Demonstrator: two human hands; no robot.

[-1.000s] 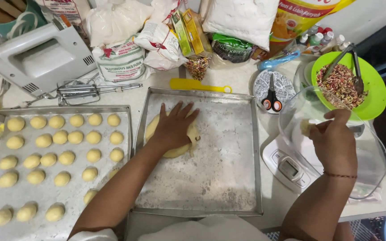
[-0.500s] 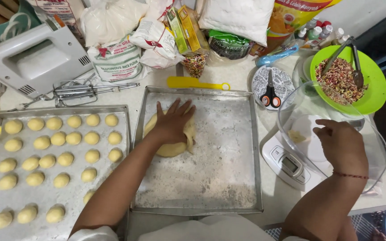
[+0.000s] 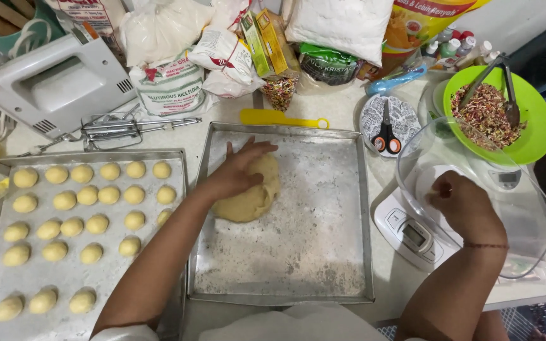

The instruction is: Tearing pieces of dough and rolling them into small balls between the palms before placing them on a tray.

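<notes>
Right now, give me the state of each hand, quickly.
Left hand: open, palm pressed on the dough lump in the floured tray.
Right hand: curled inside the clear bowl; whether it holds anything cannot be told.

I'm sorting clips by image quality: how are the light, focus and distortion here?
Head view: even, soft light with faint shadows; the floured tray and dough are sharp; the clear bowl shows mild glare; edges bend slightly from the wide lens.

- Left hand (image 3: 238, 172) presses the dough lump (image 3: 251, 192) in the floured tray (image 3: 323, 252).
- Right of that tray, right hand (image 3: 466, 205) reaches inside the clear bowl (image 3: 532, 227).
</notes>
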